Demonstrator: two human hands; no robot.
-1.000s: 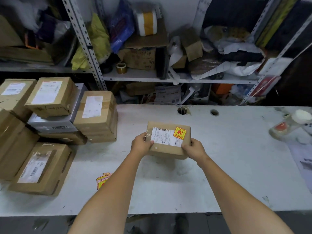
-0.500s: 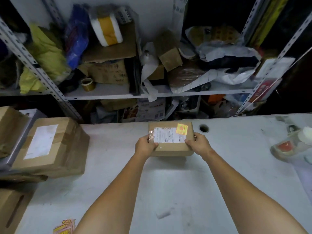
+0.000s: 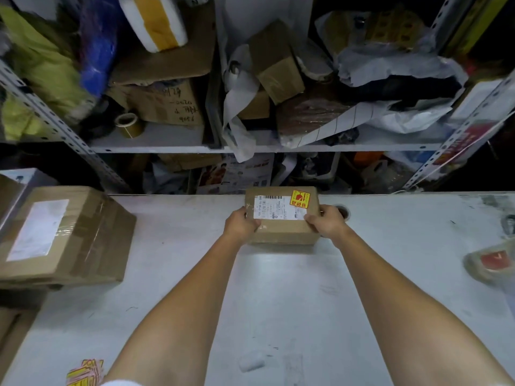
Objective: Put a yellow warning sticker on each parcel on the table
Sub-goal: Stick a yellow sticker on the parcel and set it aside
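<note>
The left hand (image 3: 241, 222) and right hand (image 3: 327, 222) gripped the small parcel (image 3: 281, 232) by its 2 ends, likely parking it at the far edge of the bench (image 3: 278, 288) since its yellow warning sticker (image 3: 300, 198) was on.

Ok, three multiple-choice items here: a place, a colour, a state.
1. Where on the small parcel is the warning sticker? A. top, far right corner B. top, near left corner C. front side
2. Sticker's colours? A. blue, white B. yellow, red C. green, black
3. The parcel is held by: A. one hand B. both hands C. neither
Answers: 1 A, it overlaps the white label's far right corner. 2 B, red print on yellow. 3 B, left hand and right hand grip its sides.
</note>
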